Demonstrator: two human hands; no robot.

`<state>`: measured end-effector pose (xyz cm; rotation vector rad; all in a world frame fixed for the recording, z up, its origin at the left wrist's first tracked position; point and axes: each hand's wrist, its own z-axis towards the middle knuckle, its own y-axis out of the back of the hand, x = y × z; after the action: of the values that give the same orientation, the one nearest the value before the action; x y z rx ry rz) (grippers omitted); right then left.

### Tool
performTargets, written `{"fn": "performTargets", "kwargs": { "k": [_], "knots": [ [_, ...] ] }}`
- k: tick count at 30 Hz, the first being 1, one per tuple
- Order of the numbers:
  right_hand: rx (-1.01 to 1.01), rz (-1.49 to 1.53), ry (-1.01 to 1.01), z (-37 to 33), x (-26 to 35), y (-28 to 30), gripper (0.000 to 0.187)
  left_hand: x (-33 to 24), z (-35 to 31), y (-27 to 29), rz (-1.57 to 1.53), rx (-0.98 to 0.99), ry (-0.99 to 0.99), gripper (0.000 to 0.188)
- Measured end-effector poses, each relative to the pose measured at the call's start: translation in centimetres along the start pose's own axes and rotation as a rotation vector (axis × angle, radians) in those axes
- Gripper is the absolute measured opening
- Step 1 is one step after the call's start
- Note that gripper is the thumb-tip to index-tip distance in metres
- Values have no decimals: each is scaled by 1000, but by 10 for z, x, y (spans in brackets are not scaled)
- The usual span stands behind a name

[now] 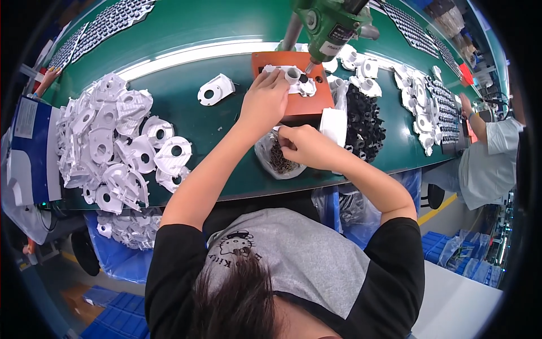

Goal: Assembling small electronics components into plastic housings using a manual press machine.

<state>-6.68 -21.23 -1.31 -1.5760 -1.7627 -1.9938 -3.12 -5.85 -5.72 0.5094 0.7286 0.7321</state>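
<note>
My left hand [264, 97] reaches up to an orange fixture block [309, 104]. Its closed fingers grip a white plastic housing [306, 87] lying on the block and cover part of it. A round tube stands up from that housing, and the tip of a green machine head [324, 25] hangs close beside it. Lower down, my right hand [309, 148] is over a clear plastic bag of small screws [282, 160]. Its fingers are curled together at the bag; whatever may be between the fingertips is hidden.
White housings [101, 135] are heaped at the left, and a single white housing [216, 89] lies left of the block. Black parts [366, 121] pile up right of the bag beside a white box-shaped piece [334, 125]. A co-worker's arm [477, 121] shows at far right.
</note>
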Motion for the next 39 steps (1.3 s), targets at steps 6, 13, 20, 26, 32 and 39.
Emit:
{"fn": "performTargets", "kwargs": {
  "k": [6, 13, 20, 26, 32, 39],
  "knots": [
    [13, 58, 121, 1, -5, 3, 11, 0, -1, 0, 8, 1, -6, 21],
    [-455, 112, -32, 8, -32, 66, 23, 2, -1, 0, 1, 12, -2, 17],
    [-709, 382, -74, 47, -72, 63, 26, 2, -1, -3, -15, -2, -3, 15],
    [-746, 243, -32, 52, -70, 56, 30, 1, -1, -2, -6, 3, 4, 15],
    [-741, -186, 69, 42, -77, 52, 32, 0, 1, -2, -3, 9, -1, 17],
    [-482, -540, 117, 11, -60, 45, 71, 2, 0, 0, 13, 4, -8, 19]
  ]
}}
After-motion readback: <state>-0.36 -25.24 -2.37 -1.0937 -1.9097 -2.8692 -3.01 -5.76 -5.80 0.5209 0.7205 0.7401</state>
